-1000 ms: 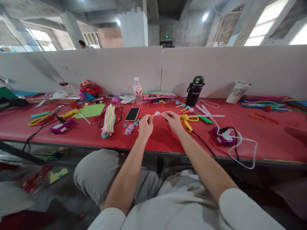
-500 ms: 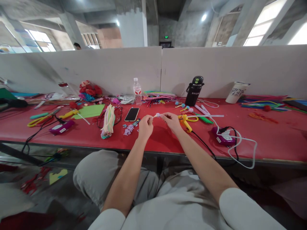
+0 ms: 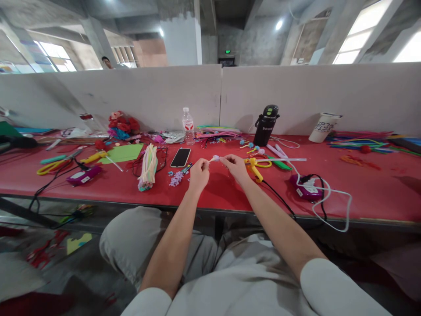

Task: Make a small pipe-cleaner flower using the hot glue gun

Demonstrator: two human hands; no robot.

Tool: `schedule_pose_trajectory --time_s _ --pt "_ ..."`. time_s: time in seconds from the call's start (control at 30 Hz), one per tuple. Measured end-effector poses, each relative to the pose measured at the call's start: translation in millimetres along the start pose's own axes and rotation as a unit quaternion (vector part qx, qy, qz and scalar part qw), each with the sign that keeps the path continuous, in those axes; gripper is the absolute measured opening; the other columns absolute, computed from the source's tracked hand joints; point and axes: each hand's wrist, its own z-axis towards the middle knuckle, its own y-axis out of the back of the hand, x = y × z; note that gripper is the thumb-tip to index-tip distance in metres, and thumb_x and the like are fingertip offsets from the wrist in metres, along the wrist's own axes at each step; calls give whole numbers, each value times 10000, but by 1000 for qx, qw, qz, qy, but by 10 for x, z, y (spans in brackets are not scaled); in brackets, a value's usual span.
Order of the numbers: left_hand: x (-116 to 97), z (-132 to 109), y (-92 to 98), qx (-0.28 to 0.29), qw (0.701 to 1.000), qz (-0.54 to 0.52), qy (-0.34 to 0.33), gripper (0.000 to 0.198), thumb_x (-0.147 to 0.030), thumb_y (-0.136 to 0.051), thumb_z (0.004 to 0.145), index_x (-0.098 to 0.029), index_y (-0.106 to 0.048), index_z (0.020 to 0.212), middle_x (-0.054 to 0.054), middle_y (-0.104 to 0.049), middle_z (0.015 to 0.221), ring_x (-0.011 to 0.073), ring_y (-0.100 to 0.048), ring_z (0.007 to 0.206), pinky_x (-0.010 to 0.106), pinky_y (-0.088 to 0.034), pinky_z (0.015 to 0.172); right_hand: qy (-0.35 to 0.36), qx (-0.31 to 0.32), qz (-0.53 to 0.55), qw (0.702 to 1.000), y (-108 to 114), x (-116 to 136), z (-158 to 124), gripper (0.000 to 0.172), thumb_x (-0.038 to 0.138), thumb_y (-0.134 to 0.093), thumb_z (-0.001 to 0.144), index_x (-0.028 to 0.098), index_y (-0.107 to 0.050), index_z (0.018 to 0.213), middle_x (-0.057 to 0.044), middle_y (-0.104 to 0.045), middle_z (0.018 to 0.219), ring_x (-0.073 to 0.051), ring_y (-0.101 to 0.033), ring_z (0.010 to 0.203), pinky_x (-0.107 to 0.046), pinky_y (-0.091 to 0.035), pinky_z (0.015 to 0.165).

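Note:
Above the red table, my left hand [image 3: 199, 172] is closed in a pinch on the pale stem of a small lilac flower [image 3: 215, 158]. My right hand [image 3: 234, 166] holds the flower's head from the other side, thumb and fingertips pressed at its edge. The flower's fine detail is too small to make out. Left of my left hand lies a pile of small lilac pieces [image 3: 176, 178], and behind it a phone [image 3: 180, 157]. Just right of my right hand sits a yellow glue gun [image 3: 254, 169] with a clear glue stick [image 3: 292, 159] in it.
A bundle of pale fuzzy stems [image 3: 148, 167] lies at the left. A water bottle [image 3: 188, 126], a black flask [image 3: 266, 126] and a white cup [image 3: 324, 127] stand along the partition [image 3: 158, 96]. A purple power strip [image 3: 306, 188] with looping cables is at the right.
Both hands keep almost the same place, with the lilac flower shifting only slightly between them. Behind the partition at the left, a person's head has risen further into view.

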Motion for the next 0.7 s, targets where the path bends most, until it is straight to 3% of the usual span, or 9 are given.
schedule_pose_trajectory --time_s 0.2,0.3,0.5,0.7 --pt "20 31 3 12 997 -53 49 168 -218 -474 877 -170 -620 808 24 -602 719 150 -527 677 257 -360 617 -52 7 84 995 3 0 6 331 492 -746 665 202 -686 812 -3 -642 713 -120 -537 612 -253 -428 590" --pt "61 48 -29 34 990 -117 77 182 -221 -463 865 -166 -632 825 7 -538 656 135 -476 607 244 -336 560 -57 19 89 994 5 -2 3 331 500 -733 674 207 -699 825 -23 -679 771 -126 -561 637 -256 -442 604" --pt "6 60 -73 97 942 -280 158 152 -195 -469 811 -147 -614 819 -45 -399 536 82 -343 442 213 -254 455 -58 12 77 995 4 9 3 330 494 -739 665 202 -718 816 -24 -672 759 -127 -555 632 -258 -428 597" --pt "-90 31 -68 127 915 -329 194 60 -150 -452 738 -167 -505 761 -24 -518 481 93 -431 400 212 -314 430 -60 -18 84 995 0 47 0 309 474 -760 644 197 -702 768 -4 -639 691 -115 -529 614 -248 -411 589"
